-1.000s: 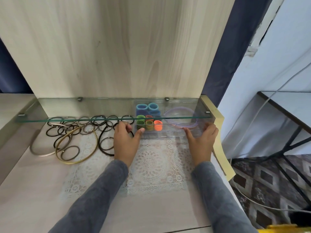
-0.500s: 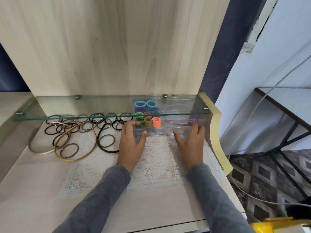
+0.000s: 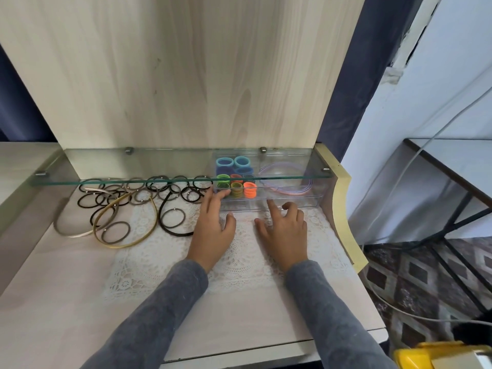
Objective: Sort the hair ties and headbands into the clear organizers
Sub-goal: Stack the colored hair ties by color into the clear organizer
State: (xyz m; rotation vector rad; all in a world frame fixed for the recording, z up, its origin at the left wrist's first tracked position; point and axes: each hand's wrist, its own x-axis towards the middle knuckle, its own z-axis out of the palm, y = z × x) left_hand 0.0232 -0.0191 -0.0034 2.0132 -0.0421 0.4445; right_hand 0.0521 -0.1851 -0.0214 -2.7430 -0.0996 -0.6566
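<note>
Just beyond both hands (image 3: 213,230) (image 3: 285,235), perhaps touching them, sits the clear organizer (image 3: 300,202).

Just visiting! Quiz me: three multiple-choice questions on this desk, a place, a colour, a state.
1. Against the clear organizer, the dark hair ties lie: A inside; B loose, left of it; C on top.
2. The headband inside the organizer is: A pinkish; B gold; C black.
3. The left hand and right hand: A grip headbands; B rest far from the organizer; C touch its front, empty.
B: they sprawl on the desk beside it. A: pinkish arc behind the clear wall. C: both hands meet its front.
</note>
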